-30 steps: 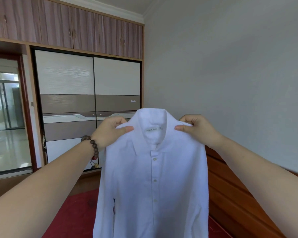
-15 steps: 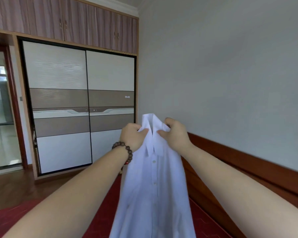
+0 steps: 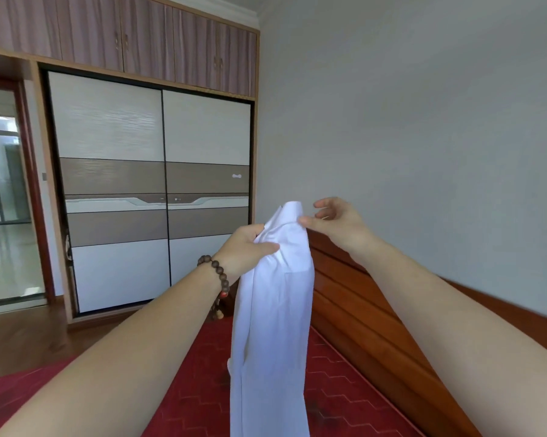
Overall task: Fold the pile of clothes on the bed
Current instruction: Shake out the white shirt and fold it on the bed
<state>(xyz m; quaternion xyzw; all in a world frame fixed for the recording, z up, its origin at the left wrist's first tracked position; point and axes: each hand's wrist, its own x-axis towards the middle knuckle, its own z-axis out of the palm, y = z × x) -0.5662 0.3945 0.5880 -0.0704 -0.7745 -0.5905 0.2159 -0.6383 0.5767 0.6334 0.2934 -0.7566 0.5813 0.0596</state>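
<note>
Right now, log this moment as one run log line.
white shirt: held up, halved lengthwise | left hand: grips collar end | right hand: open, thumb touching shirt

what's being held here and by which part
The white shirt, gripped at its collar end by the left hand; the right hand only touches it with the thumb.

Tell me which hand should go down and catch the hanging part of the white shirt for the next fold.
The right hand. Its fingers are loose and only the thumb touches the shirt, so it is probably free to move. The left hand grips the bunched collar and carries the shirt above the red bed.
</note>
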